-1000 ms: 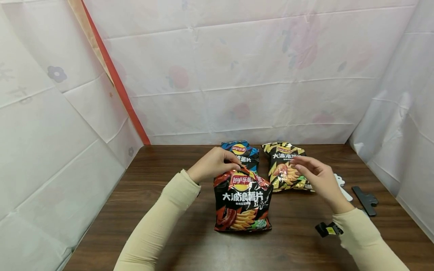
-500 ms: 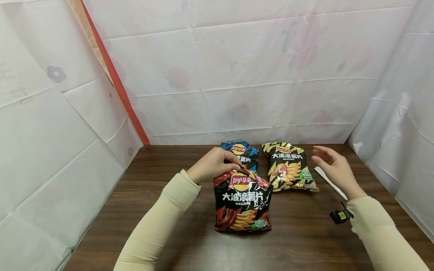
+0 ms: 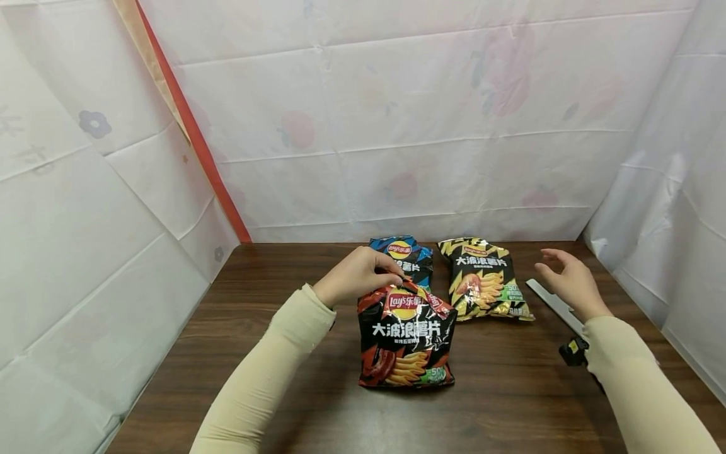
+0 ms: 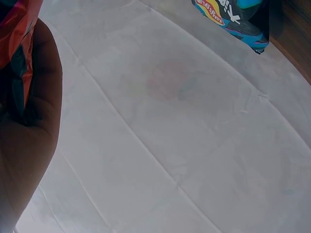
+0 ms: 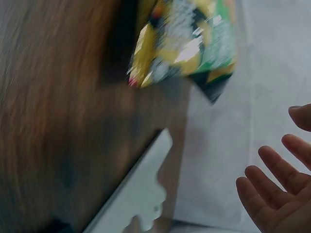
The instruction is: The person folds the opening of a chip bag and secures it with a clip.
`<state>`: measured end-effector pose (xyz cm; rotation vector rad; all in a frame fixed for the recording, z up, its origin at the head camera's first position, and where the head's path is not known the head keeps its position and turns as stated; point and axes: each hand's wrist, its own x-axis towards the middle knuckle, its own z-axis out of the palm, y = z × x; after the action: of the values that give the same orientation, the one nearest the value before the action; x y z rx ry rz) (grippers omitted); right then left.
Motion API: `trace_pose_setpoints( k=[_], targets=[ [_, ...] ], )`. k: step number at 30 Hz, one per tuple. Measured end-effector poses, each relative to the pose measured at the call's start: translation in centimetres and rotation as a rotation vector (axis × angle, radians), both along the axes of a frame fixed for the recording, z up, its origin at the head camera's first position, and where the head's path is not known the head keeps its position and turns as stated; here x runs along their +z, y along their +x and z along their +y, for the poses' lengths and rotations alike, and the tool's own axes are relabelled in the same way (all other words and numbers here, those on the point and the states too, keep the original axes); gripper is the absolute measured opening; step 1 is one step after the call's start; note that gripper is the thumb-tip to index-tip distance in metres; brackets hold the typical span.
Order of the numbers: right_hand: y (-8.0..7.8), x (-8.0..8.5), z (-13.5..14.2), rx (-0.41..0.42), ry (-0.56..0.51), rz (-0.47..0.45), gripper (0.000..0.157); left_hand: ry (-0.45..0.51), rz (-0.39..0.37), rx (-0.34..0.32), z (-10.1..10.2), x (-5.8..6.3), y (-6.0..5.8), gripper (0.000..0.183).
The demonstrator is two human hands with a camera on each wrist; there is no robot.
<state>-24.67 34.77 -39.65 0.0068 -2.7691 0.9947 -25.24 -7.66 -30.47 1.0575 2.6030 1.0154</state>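
Observation:
My left hand (image 3: 358, 275) pinches the folded top of a red and black potato chip bag (image 3: 405, 343), which stands upright on the table. In the left wrist view, that hand (image 4: 41, 116) is at the left edge with red wrapper inside its curled fingers. My right hand (image 3: 575, 287) hovers over the right side of the table with its fingers spread and nothing held. Below it lies a long white bag clip (image 3: 551, 301), partly covered by the hand and sleeve. The right wrist view shows the clip (image 5: 138, 189) with a scalloped edge, apart from the fingers.
Behind the red bag lies a blue and black chip bag (image 3: 416, 255), partly hidden. A yellow and black chip bag (image 3: 482, 277) lies to its right. White cloth walls (image 3: 397, 126) close off the back and sides of the wooden table (image 3: 272, 328).
My right hand has moved right, away from the chip bags, to above the white bag clip. My left hand and the red chip bag have stayed put.

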Motion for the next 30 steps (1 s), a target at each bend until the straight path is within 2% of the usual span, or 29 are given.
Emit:
trace_pose_setpoints(
  k=[8, 14, 20, 24, 30],
  targets=[
    [-0.9, -1.8, 1.8, -0.032, 0.078, -0.113, 0.062, -0.007, 0.004, 0.004, 0.0, 0.0, 0.0, 0.011],
    [-1.0, -2.6, 3.1, -0.061, 0.157, -0.189, 0.060, -0.013, 0.021, -0.010, 0.1, -0.1, -0.2, 0.012],
    [-0.9, -3.2, 4.1, -0.096, 0.176, -0.289, 0.059, -0.015, 0.037, -0.010, 0.1, -0.3, -0.4, 0.012],
    [-0.7, -3.5, 4.7, -0.103, 0.203, -0.315, 0.057, -0.020, 0.045, -0.006, 0.1, -0.2, -0.4, 0.012],
    [-0.2, -3.7, 5.3, -0.068, 0.205, -0.314, 0.051, -0.016, 0.022, -0.008, 0.1, -0.2, -0.3, 0.012]
  ],
)
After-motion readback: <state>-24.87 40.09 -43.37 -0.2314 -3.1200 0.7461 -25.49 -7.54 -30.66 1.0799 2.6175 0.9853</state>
